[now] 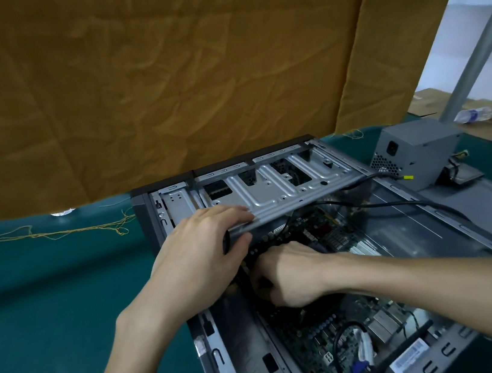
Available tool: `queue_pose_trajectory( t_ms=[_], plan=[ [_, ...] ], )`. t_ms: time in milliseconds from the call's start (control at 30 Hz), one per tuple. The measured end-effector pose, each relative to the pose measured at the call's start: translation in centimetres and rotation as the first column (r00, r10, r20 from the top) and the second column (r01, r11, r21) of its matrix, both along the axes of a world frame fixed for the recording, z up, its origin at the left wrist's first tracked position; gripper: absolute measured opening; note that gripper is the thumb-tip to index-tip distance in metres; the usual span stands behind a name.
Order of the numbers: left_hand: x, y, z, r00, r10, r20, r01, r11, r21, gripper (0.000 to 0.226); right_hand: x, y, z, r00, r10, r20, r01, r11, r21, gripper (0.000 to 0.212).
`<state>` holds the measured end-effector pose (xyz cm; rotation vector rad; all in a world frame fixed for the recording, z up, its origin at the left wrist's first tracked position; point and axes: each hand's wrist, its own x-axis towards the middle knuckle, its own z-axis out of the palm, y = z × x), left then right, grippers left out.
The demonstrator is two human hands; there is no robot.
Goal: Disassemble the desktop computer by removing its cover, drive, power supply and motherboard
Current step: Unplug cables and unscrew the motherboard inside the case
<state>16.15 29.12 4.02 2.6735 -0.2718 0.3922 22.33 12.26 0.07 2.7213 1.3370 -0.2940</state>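
Computer case (218, 357): open on worktop (48, 293).
Your left hand (197, 256): gripping drive cage (273, 188) edge.
Your right hand (285, 275): curled down onto motherboard (322, 333); grasp unclear.

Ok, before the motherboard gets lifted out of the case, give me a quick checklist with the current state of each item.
1. Cover off: ok, case is open on top.
2. Power supply out: ok, it sits on the table beside the case.
3. Drive cage clear of the motherboard: ok, left hand holds it tilted up.
4. Cables off the board: not ok, a black cable crosses it.
5. Right hand grip: cannot tell, fingers hidden.
6. Board screws out: cannot tell.
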Motion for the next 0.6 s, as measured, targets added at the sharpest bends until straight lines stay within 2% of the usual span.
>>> queue_pose_trajectory(
  t_ms=[300, 600],
  plan=[
    [-0.11, -0.02, 0.17, 1.000, -0.003, -0.003, 0.003, 1.000, -0.003, 0.032, -0.38, 0.09, -0.05, 0.999, -0.032, 0.040, 0.030, 0.999, 0.036, 0.015],
    [-0.11, -0.20, 0.34, 1.000, -0.002, -0.009, 0.002, 1.000, -0.004, 0.032, -0.44, 0.12, -0.30, 0.999, -0.038, 0.023, 0.037, 0.999, 0.037, 0.022]
  ],
)
